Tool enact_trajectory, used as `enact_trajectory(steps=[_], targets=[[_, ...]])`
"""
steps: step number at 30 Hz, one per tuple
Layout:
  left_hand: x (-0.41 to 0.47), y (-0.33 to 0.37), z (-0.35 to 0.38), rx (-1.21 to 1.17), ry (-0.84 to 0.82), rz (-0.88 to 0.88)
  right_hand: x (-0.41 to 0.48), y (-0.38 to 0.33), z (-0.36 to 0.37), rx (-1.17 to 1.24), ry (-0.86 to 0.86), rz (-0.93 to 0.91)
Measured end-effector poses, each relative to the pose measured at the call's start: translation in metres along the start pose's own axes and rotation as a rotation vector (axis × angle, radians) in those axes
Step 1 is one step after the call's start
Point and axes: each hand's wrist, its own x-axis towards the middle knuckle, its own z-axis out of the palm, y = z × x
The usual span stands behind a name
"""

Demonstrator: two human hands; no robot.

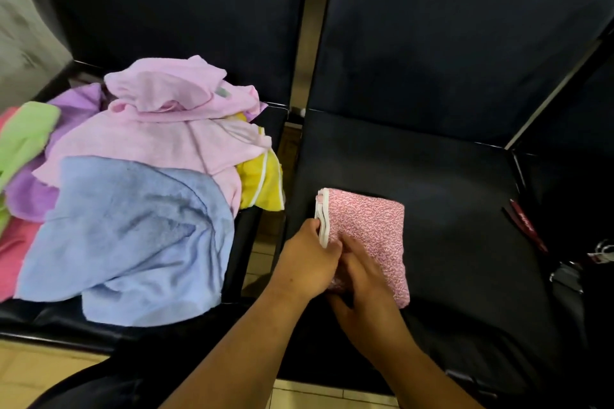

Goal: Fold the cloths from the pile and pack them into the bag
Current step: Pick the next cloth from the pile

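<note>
2 black seats fill the frame. On the left seat (50, 314) lies the pile of cloths (139, 176), lilac, blue, yellow, green and pink, covering the left half. The folded pink cloth (368, 229) sits on the right seat (448, 192), at lower centre. The left hand (307, 264) holds its white-trimmed edge, fingers clamped. The right hand (363, 289) rests on it, fingers bent; whether they grip, I cannot tell.

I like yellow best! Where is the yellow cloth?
In the head view, the yellow cloth pokes out at the right edge of the pile on the left seat, partly under a pale pink cloth.
</note>
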Motion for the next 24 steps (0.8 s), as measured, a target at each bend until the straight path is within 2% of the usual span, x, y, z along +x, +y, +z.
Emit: enact_trajectory(steps=[2, 4, 7, 8, 10, 12, 15, 20, 22, 24], targets=[[0.002, -0.002, 0.0, 0.086, 0.042, 0.049, -0.009, 0.005, -0.007, -0.075, 0.007, -0.056], [0.003, -0.003, 0.0, 0.135, 0.083, 0.112, -0.015, 0.011, -0.018, -0.058, 0.104, 0.015], [0.006, -0.007, 0.001, 0.202, 0.134, 0.183, -0.008, 0.027, -0.038, 0.169, 0.406, 0.352], [0.007, -0.009, 0.002, 0.24, 0.162, 0.208, -0.001, 0.034, -0.045, 0.269, 0.432, 0.51], [0.008, -0.014, 0.002, 0.319, 0.219, 0.249, 0.013, 0.041, -0.053, 0.575, 0.335, 0.768], [0.008, -0.018, 0.005, 0.358, 0.242, 0.258, 0.023, 0.043, -0.058, 0.89, 0.209, 0.884], [0.009, -0.019, 0.007, 0.377, 0.242, 0.261, 0.028, 0.026, -0.075, 1.015, 0.086, 0.886], [0.006, -0.017, 0.01, 0.353, 0.191, 0.222, 0.011, 0.0, -0.093, 1.162, 0.078, 0.735], [-0.002, -0.005, 0.01, 0.168, 0.08, 0.135, -0.003, -0.01, -0.104, 1.188, 0.083, 0.696], [-0.017, 0.014, 0.013, -0.028, -0.117, 0.024, -0.023, -0.02, -0.126, 1.222, 0.091, 0.664]])
